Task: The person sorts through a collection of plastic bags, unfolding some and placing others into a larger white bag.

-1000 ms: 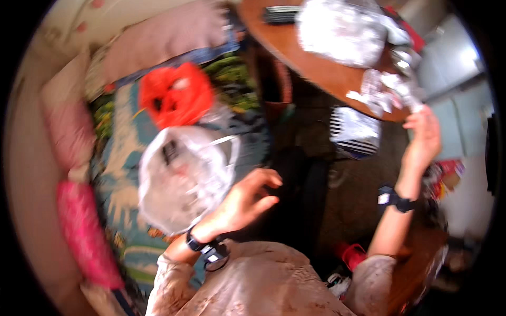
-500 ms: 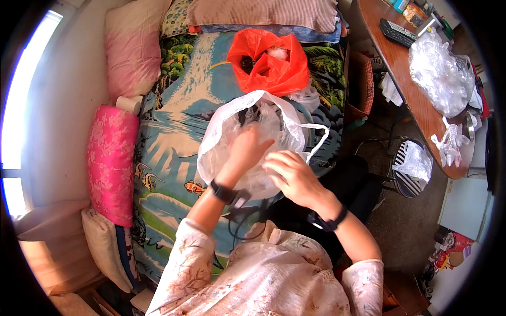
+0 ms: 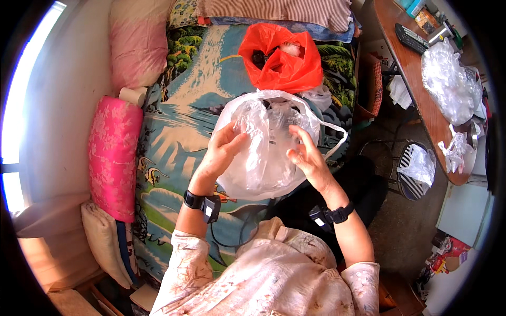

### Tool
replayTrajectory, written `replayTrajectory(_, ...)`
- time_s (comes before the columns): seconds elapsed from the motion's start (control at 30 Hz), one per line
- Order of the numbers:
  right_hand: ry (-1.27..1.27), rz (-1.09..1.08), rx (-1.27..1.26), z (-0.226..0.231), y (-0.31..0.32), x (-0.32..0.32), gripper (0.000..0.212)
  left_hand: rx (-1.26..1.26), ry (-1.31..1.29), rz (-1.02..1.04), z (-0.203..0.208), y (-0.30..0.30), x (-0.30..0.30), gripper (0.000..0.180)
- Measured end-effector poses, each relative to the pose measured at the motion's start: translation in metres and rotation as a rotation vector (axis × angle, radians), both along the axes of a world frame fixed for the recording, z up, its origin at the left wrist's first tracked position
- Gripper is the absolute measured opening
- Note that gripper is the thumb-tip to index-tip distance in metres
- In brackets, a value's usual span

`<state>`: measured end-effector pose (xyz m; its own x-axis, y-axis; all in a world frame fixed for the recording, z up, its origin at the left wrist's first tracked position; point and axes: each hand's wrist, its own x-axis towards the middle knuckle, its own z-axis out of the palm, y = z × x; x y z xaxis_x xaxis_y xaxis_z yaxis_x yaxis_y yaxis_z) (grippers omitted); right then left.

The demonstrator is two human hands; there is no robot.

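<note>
A white plastic carrier bag [image 3: 240,181] stands wide-mouthed on the bed in front of me. Crumpled clear plastic [image 3: 284,121] fills it, and something dark shows near its far rim. My left hand [image 3: 217,155] is at the bag's left side, fingers and thumb apart, close to the translucent plastic. Over the right side of the bag is my right hand [image 3: 312,164], its fingers bent and the thumb apart from them. I see nothing gripped in either hand; whether the fingertips touch the plastic I cannot tell. A loop handle [image 3: 342,138] sticks out to the right.
Beyond the white bag sits a red plastic bag [image 3: 311,66] with dark and pale things inside. Pillows and a pink bolster [image 3: 113,160] line the left. At right, a wooden table [image 3: 400,58] carries a keyboard and a bundle of clear plastic [image 3: 448,81]; a striped stool [image 3: 414,181] stands below.
My left hand has come out of the bag's mouth to its left side, and my right hand has turned more upright. The hands are wider apart; the view has shifted slightly.
</note>
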<state>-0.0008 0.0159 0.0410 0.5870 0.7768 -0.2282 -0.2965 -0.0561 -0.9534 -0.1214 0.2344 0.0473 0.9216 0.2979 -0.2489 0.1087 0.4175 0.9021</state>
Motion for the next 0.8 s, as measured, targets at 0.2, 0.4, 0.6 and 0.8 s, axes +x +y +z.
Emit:
replayTrajectory(0.2,-0.237,-0.012,0.022,-0.018,0.030,-0.020,0.056,0.481,0.158,-0.290,-0.008,-0.024,0.012,0.027)
replayTrajectory(0.4,0.480,-0.213,0.024,-0.054,0.040,0.061,0.036,1.225,0.066,-0.187,-0.020,0.000,0.016,0.046)
replayTrajectory(0.6,-0.495,-0.131,-0.151,-0.083,0.059,0.068,0.081,1.232,0.244,-0.516,-0.054,-0.012,-0.016,0.029)
replayTrajectory(0.8,-0.726,0.137,-0.713,-0.040,0.047,0.045,0.075,1.151,0.247,-0.071,-0.008,0.005,-0.053,0.014)
